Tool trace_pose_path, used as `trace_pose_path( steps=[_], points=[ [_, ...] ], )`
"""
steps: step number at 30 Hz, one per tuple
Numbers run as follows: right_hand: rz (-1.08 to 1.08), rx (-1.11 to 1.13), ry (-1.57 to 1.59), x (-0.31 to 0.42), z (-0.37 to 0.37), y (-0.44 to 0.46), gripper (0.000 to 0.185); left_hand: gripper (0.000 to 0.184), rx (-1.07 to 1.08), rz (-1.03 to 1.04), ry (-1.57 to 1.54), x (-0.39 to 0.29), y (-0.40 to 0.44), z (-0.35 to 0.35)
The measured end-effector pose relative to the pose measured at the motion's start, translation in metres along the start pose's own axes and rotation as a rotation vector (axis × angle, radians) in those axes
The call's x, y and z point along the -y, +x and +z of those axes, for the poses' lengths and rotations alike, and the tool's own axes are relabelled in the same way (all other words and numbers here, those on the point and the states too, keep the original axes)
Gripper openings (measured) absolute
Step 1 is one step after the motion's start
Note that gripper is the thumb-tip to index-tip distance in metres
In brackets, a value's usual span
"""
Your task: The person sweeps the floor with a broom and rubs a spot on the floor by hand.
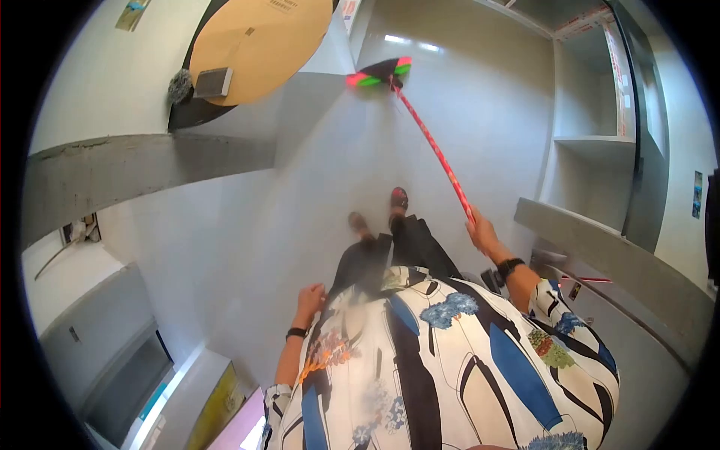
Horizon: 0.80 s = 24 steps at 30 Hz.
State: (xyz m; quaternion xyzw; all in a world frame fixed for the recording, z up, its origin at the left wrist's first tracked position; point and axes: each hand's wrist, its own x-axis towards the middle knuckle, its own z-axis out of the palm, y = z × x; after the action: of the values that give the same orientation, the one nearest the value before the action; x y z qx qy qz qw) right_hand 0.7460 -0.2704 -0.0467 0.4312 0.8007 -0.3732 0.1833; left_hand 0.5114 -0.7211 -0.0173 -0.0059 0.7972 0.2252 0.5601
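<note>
My right hand [483, 232] is wrapped round the upper end of a broom's red patterned handle [435, 150]. The handle slants forward and left to the broom head [381, 73], whose black middle has pink and green bristles at both ends. It rests on the pale floor beside a wall corner. My left hand [309, 300] hangs at my left side near my thigh, its fingers curled in, with nothing visible in them. Dark watch-like bands circle both wrists. My shoes [399, 198] stand on the floor behind the broom head.
Ahead on the left, a round brown board [259, 45] lies on a dark round surface, with a grey box [214, 82] and a fuzzy grey ball [180, 86]. A grey ledge [150, 161] runs along the left. To the right are open shelves [592, 139] and another ledge [600, 247].
</note>
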Motion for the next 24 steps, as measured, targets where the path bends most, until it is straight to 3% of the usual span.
trace_pose_path(
  steps=[2, 5, 10, 12, 16, 19, 22, 23, 24],
  points=[
    [-0.029, -0.002, 0.004, 0.012, -0.004, 0.009, 0.047, 0.033, 0.02, -0.184, -0.374, -0.01, 0.004, -0.003],
    [-0.022, 0.031, 0.034, 0.041, -0.02, -0.01, 0.05, 0.032, -0.006, -0.142, -0.436, -0.011, 0.013, -0.008],
    [0.007, 0.084, -0.018, 0.045, -0.009, -0.06, 0.056, 0.032, 0.012, -0.134, -0.434, 0.007, 0.015, -0.007],
    [0.124, 0.142, 0.023, 0.058, -0.001, -0.071, 0.055, 0.033, 0.015, -0.107, -0.426, 0.022, 0.02, -0.01],
    [0.014, 0.138, 0.0, 0.059, -0.002, -0.072, 0.055, 0.033, -0.034, -0.169, -0.374, 0.054, 0.009, -0.007],
    [0.148, 0.254, -0.031, 0.066, -0.025, -0.061, 0.056, 0.032, -0.05, -0.167, -0.337, 0.075, 0.003, -0.004],
    [-0.149, 0.183, -0.145, 0.043, -0.05, -0.037, 0.054, 0.032, -0.07, -0.161, -0.376, 0.087, -0.004, 0.001],
    [-0.16, 0.191, -0.149, 0.046, -0.055, -0.029, 0.054, 0.032, -0.079, -0.176, -0.416, 0.094, -0.007, 0.003],
    [0.011, 0.262, -0.128, 0.067, -0.069, -0.023, 0.052, 0.032, -0.087, -0.18, -0.424, 0.098, -0.01, 0.006]
  ],
)
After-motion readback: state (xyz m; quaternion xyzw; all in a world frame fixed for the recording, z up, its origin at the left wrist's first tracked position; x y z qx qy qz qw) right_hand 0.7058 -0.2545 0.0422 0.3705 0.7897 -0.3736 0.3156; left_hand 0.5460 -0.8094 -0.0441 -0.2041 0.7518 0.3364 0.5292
